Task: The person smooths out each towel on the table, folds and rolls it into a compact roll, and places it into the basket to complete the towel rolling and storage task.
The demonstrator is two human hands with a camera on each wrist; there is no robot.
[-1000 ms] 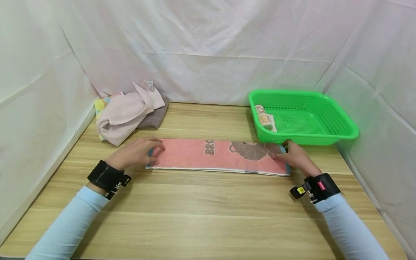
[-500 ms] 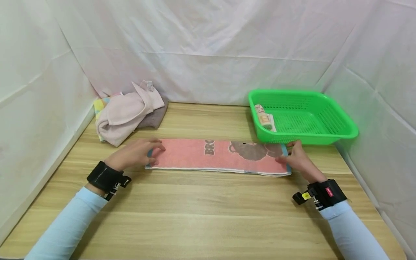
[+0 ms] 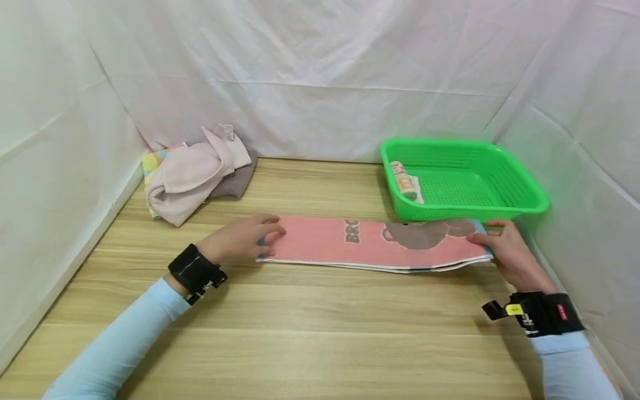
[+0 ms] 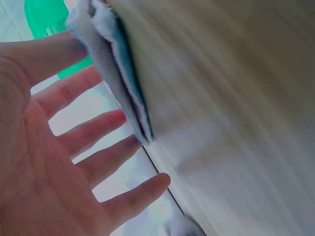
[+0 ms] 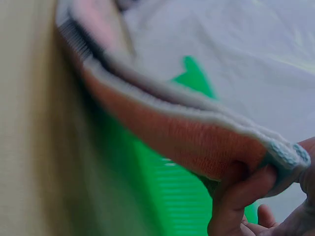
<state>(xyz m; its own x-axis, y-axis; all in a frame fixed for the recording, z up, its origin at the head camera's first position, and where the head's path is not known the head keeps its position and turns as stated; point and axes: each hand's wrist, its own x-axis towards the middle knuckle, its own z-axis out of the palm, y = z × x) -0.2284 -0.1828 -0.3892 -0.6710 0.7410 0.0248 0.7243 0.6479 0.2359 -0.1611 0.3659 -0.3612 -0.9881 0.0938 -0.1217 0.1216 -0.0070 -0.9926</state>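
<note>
Well left of the green basket sits a pile of cloths. Nearer you, and left of the basket, your left hand touches one end of the folded pink towel with straight fingers. The towel runs to just in front of the basket, where your right hand pinches its other end. You seem to be lifting that end; next, hold all the layers so the folds don't slip
</note>
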